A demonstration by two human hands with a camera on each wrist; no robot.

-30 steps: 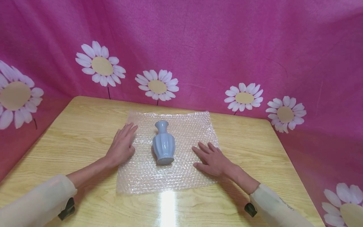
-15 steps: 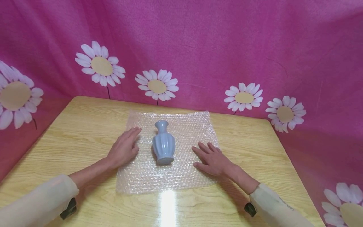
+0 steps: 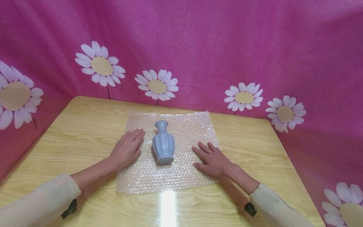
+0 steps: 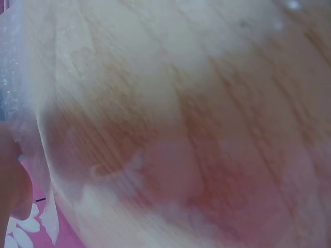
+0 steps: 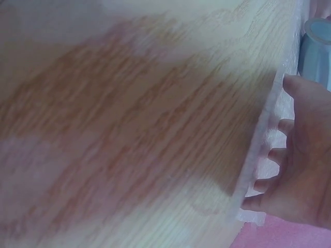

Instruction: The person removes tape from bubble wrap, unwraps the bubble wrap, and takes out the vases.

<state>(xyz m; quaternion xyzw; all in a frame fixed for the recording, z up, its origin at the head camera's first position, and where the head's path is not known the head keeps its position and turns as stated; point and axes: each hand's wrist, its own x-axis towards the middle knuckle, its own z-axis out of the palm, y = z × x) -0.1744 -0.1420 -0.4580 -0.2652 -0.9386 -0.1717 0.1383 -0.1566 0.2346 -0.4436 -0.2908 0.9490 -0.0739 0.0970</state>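
A glossy pale blue vase [image 3: 164, 145] lies on its side on a sheet of clear bubble wrap [image 3: 181, 176], its neck toward the far edge and its base toward me. My left hand [image 3: 127, 148] rests on the sheet's left part, fingers extended, a short way from the vase. On the sheet's right part lies my right hand [image 3: 212, 159], its fingers straight and spread, apart from the vase. In the right wrist view the right hand [image 5: 310, 150] touches the bubble wrap near its edge, with the vase [image 5: 315, 54] beyond. Only part of the left hand [image 4: 13, 181] shows in the left wrist view.
The bubble wrap lies on a light wooden table [image 3: 249, 142] with rounded far corners. Behind and beside it hangs a magenta cloth [image 3: 198, 47] printed with large white daisies. Bright light reflects off the table near its front.
My left hand has slid to the right and slightly toward me over the bubble wrap, closer to the vase. The right hand and the vase have stayed where they were.
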